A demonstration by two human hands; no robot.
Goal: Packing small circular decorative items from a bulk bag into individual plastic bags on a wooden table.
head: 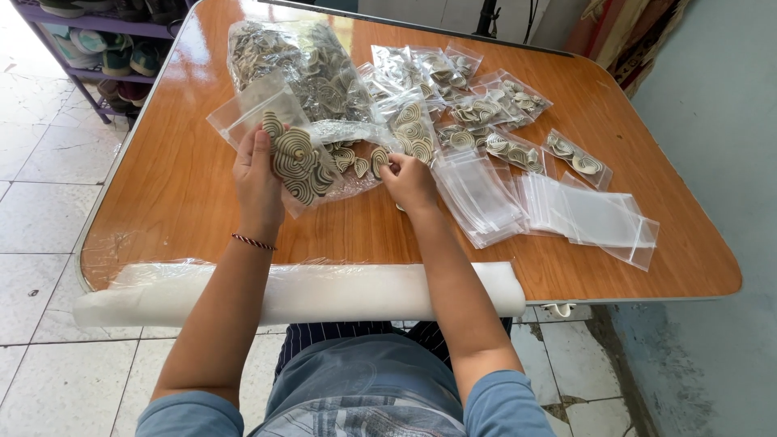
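My left hand (257,180) holds a small clear zip bag (279,133) upright, partly filled with beige and brown spiral-patterned pieces (298,162). My right hand (409,182) pinches one spiral piece (380,159) next to loose pieces lying on a larger open plastic bag (344,154). Behind it sits a big clear bag (303,65) full of the same pieces.
Several filled small bags (486,105) lie at the back right of the wooden table (170,186). Stacks of empty zip bags (481,194) (591,218) lie to the right. A white roll wrapped in plastic (299,293) lies along the front edge. A shoe rack (105,40) stands far left.
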